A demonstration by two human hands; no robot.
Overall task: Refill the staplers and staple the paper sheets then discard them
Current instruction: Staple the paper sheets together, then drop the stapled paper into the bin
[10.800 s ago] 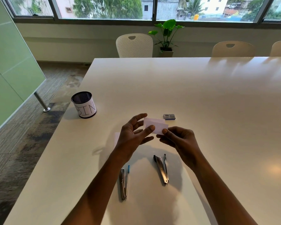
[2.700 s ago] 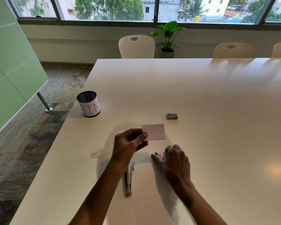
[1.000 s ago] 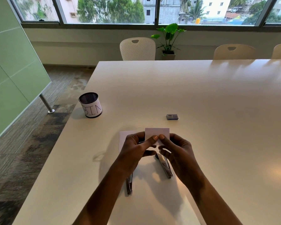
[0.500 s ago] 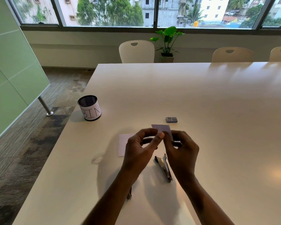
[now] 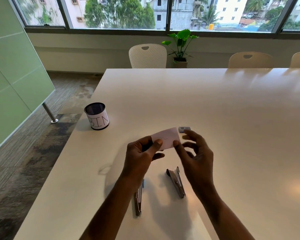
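Paper slip (image 5: 165, 138): pinched by left hand (image 5: 139, 154); right hand (image 5: 196, 153) spread, thumb touching. Risk judged: dropped short of mesh bin (image 5: 96, 116), grip being slight.

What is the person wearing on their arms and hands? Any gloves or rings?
Nothing that shows. The left hand and right hand are bare: no gloves, no rings, no watch or bracelet at the wrists. Both forearms are bare too, with no sleeves in view right down to the bottom edge of the picture.
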